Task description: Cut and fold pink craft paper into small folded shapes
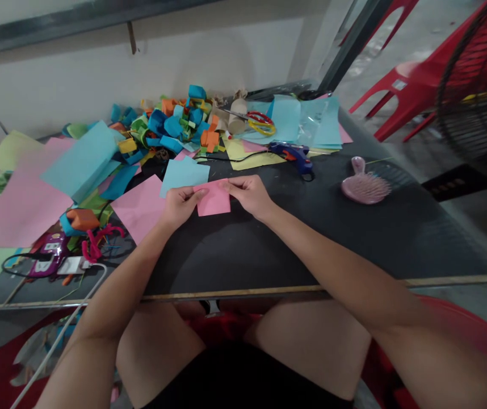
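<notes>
A small pink paper square [213,200] is held up over the dark table. My left hand [180,205] pinches its upper left side, thumb in front. At the upper right corner my right hand [250,195] grips it in the same way, the fingers hidden behind the paper. Just behind my left hand lies a light blue paper square [186,173]. A larger pink sheet [140,205] rests to the left, partly under my left forearm.
Folded coloured paper pieces [173,122] are heaped at the back. Scissors [260,122], a blue glue gun [292,156] and a pink hairbrush [365,184] lie rightward. Left are a large pink sheet [26,199], a purple device [51,250] and a white cable [94,289]. A fan [482,85] stands right.
</notes>
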A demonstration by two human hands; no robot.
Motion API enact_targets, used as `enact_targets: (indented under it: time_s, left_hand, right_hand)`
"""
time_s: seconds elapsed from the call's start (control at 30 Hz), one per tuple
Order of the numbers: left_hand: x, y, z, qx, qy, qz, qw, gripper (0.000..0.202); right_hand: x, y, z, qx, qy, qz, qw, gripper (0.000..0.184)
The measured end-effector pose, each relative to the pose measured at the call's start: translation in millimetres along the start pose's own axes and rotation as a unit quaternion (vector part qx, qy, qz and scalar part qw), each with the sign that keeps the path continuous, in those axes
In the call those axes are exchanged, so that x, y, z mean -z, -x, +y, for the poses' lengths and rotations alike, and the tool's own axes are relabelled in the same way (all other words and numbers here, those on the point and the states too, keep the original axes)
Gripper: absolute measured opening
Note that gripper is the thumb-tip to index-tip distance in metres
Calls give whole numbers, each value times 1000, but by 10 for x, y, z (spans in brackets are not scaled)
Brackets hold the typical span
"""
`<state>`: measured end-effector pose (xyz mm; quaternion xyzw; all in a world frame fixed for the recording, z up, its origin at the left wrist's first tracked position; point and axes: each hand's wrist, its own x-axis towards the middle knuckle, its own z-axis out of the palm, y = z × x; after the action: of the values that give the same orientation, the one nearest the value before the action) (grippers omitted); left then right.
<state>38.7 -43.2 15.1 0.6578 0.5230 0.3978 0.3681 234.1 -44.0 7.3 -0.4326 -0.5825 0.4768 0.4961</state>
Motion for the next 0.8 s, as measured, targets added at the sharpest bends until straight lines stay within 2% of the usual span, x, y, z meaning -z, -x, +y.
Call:
enact_targets:
  time_s: [0.27, 0.4, 0.53, 0.7, 0.8]
  left_hand:
    - [25, -16, -54, -9, 7, -9, 1000, 41]
    - [25, -27, -72, -3, 12, 6, 1000, 43]
    - [14, -30, -76, 6, 12, 19, 1000, 45]
    - [8, -42, -107, -12, 18, 42, 999, 48]
    - [1, -51, -131, -19, 20, 47, 999, 48]
  right_hand:
    - [-2, 5, -5, 11, 30, -12, 999, 46]
    - [22, 3, -8, 17, 108, -37, 993, 56]
    - [29, 12, -11, 34, 146, -27, 988, 63]
    - [33, 7, 15, -13, 112, -86, 990, 56]
    - [37, 4, 32, -16, 133, -80, 988, 53]
